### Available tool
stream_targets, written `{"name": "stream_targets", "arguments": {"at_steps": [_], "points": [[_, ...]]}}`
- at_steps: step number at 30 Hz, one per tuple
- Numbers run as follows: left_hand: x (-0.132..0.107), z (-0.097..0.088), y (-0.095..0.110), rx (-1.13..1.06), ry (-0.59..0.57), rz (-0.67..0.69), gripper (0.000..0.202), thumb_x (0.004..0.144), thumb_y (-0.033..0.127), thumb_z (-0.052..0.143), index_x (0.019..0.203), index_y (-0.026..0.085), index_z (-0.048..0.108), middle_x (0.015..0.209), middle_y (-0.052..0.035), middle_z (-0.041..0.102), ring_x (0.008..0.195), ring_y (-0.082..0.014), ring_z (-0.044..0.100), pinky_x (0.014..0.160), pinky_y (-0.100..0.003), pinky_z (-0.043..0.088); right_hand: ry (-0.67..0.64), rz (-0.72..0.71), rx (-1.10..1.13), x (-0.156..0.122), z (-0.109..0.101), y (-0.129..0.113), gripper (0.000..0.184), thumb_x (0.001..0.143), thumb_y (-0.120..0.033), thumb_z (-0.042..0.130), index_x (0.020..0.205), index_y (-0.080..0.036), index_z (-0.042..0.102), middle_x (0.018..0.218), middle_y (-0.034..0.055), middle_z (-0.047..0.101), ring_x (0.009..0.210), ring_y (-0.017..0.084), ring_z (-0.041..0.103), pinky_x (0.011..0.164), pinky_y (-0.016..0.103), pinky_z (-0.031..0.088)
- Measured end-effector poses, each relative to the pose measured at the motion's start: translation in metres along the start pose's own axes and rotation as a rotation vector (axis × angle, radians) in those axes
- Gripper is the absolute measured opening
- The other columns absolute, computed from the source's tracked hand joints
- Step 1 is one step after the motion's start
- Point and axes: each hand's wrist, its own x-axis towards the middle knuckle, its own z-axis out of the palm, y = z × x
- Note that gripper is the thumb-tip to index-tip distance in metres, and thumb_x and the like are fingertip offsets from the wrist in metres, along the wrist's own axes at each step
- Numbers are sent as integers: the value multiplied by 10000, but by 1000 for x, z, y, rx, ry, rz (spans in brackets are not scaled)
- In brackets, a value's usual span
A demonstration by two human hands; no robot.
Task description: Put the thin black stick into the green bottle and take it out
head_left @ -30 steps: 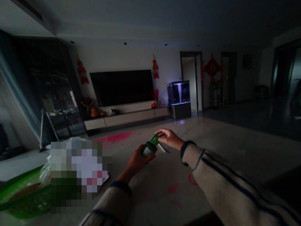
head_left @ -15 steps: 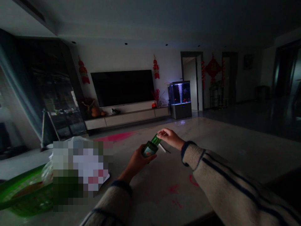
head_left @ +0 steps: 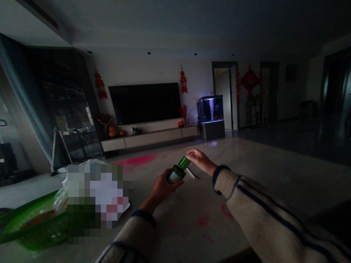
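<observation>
My left hand (head_left: 163,185) is closed around a dark green bottle (head_left: 176,174) with a pale label, held tilted above the table. Its brighter green cap (head_left: 183,163) points up and to the right. Beside the cap's upper right edge is my right hand (head_left: 201,160), fingers loosely stretched and not wrapped round it. Whether the fingertips touch the cap is hard to tell in the dim light. A thin white stick-like object (head_left: 190,173) shows just behind and below the cap.
A green plastic basket (head_left: 41,237) stands at the left of the light tabletop (head_left: 186,241), with a clear bag (head_left: 60,193) and a blurred-out patch beside it. Pink stains mark the surface. Beyond are a television (head_left: 145,103), a low cabinet (head_left: 153,137) and a lit fish tank (head_left: 211,109).
My right fingers have slid back from the cap toward its upper right edge, so more of the cap shows. The bottle stays in my left hand. The view has shifted slightly.
</observation>
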Motion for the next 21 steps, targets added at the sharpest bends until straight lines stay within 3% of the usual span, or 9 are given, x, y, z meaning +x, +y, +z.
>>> {"name": "stream_targets", "arguments": {"at_steps": [4,13,21], "points": [[0,0,-2,5,0,11,621,582,477,649,1077,132,503,796,-35,619,561,-116,556,525,-242,453,21,11,-31,2,0,5,308,629,-399,611,800,-163,514,764,14,560,725,133,537,720,293,428],[1,-1,-2,-9,-9,12,598,579,462,653,1061,138,509,802,-38,624,573,-121,564,515,-234,448,-33,56,37,-2,-2,-7,180,637,-188,584,810,-170,536,802,12,598,781,123,567,756,273,433],[0,0,-1,-18,-2,7,587,582,451,652,1055,135,506,774,-27,613,556,-112,549,501,-228,444,-37,38,57,-7,2,-10,268,613,-226,655,847,-162,543,879,37,601,805,126,571,749,284,457]]}}
